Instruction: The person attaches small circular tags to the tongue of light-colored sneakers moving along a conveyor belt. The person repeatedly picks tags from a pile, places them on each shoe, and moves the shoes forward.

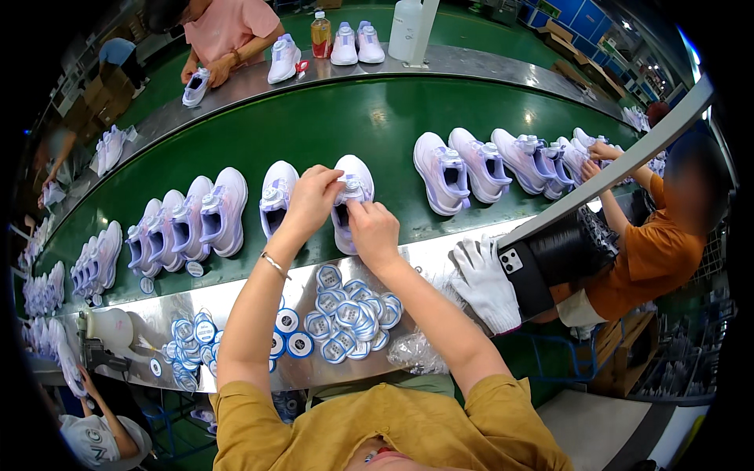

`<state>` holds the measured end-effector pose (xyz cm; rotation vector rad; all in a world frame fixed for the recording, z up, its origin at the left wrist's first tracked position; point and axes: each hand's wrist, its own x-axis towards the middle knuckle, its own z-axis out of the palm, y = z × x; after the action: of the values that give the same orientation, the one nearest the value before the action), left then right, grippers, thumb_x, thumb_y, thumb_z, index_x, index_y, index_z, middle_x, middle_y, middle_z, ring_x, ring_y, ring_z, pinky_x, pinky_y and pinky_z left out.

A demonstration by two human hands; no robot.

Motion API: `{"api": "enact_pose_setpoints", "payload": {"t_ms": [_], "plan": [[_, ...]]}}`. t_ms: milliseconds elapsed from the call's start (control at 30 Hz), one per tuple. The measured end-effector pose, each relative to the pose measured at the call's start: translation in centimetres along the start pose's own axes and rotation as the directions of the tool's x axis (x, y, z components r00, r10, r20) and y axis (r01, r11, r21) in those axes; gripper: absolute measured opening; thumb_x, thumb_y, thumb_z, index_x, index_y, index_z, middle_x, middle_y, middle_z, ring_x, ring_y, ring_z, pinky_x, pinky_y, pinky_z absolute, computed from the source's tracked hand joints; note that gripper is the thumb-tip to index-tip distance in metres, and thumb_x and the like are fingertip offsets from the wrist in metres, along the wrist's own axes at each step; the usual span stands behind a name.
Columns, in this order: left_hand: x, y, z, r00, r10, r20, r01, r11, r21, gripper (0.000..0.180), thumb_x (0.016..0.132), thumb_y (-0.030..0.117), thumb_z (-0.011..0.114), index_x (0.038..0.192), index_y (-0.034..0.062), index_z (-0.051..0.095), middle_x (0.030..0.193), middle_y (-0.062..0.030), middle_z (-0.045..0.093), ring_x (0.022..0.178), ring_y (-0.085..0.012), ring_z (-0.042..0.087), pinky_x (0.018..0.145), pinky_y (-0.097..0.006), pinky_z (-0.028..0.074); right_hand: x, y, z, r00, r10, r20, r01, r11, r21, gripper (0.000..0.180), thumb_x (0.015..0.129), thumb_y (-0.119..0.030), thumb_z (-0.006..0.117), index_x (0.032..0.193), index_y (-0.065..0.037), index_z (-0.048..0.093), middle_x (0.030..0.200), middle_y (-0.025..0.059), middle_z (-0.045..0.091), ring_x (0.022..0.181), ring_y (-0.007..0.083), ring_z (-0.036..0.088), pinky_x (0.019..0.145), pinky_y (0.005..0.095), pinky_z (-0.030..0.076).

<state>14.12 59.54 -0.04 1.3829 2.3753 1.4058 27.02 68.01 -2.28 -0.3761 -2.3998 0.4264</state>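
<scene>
Fingers of both hands pinched on white shoe, round blue-rimmed tags below

Left hand and right hand cover the mid part of the white sneaker; fingertip contact at its dial is too small to resolve. Can't tell if anything is pinched. Print on the round blue-rimmed tags is too small to make out. Person's own head is cut off at bottom edge. Sneaker rows at far left bend into the dark rim and blur. Co-worker in orange is partly hidden behind the grey bar, face blurred.
</scene>
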Motion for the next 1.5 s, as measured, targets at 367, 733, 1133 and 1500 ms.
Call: {"api": "enact_pose_setpoints", "payload": {"t_ms": [367,733,1133,1500], "plan": [[1.4,-1.4,0.3,0.948,-0.101,0.302,0.119,0.992,-0.043,0.021,0.08,0.011,0.069,0.095,-0.0037,0.069,0.082,-0.0121,0.06,0.077,-0.0222,0.061,0.068,-0.03,0.049,-0.9,-0.4,1.0,0.999,-0.036,-0.035,0.036,0.999,0.011,0.005,0.073,-0.008,0.058,0.078,-0.007,0.059,0.07,0.0069,0.058,0.068,0.0246,0.059,0.056,0.0359,0.049],[0.4,-1.0,1.5,0.985,-0.081,0.155,0.082,0.997,0.001,0.02,0.077,0.018,0.07,0.08,-0.0027,0.068,0.083,-0.0151,0.061,0.085,-0.032,0.059,0.073,-0.039,0.048,-1.1,-0.5,1.3,0.999,-0.031,-0.026,0.032,0.999,0.031,0.001,0.072,-0.007,0.058,0.072,-0.008,0.056,0.069,0.0066,0.057,0.067,0.0244,0.057,0.055,0.0356,0.048],[1.8,-1.3,0.8,0.951,-0.04,0.306,-0.042,0.966,0.254,0.032,0.078,0.028,0.068,0.085,-0.0028,0.07,0.081,-0.019,0.063,0.08,-0.0347,0.061,0.073,-0.04,0.05,-1.0,-0.8,1.7,0.998,-0.057,-0.027,0.056,0.998,-0.03,0.004,0.072,-0.009,0.06,0.076,-0.008,0.06,0.07,0.0053,0.057,0.07,0.0233,0.058,0.054,0.0337,0.049],[1.8,-2.7,0.2,0.938,0.033,0.346,-0.059,0.996,0.064,0.021,0.077,0.015,0.066,0.092,0.0012,0.072,0.085,-0.0179,0.064,0.085,-0.0339,0.063,0.073,-0.039,0.051,-1.0,-1.4,2.2,0.998,-0.046,-0.031,0.047,0.999,0.017,0.011,0.07,-0.004,0.061,0.08,-0.008,0.063,0.068,0.0044,0.057,0.069,0.0225,0.056,0.055,0.0353,0.047]]}}
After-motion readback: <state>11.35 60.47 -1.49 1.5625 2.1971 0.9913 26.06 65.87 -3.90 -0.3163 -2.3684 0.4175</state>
